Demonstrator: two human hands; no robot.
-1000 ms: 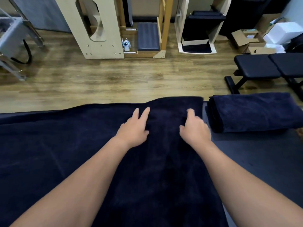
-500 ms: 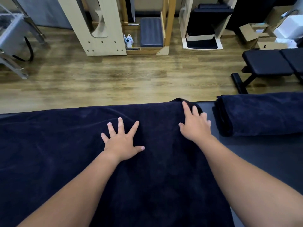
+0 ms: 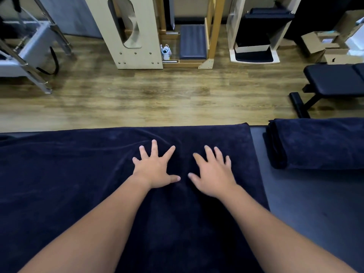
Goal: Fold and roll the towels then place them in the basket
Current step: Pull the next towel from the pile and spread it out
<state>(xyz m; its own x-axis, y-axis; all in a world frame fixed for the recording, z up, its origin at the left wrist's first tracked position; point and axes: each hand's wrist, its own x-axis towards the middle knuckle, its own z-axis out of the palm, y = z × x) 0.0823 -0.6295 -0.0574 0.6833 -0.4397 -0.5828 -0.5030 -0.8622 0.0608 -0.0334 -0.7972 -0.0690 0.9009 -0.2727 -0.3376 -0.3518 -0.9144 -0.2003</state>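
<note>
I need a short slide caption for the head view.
Both hands, left and right, press flat on a spread navy towel.

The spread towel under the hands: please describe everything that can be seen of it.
The spread towel is dark navy, with a soft, plush-looking pile. It lies flat on the dark table, covering most of it and running past the left and bottom edges of the view. Its right edge is straight, and its far edge follows the table's far side. Shallow wrinkles run near the fingers. The left hand and the right hand rest on it, fingers spread. A separate folded towel lies to its right, apart from it.
</note>
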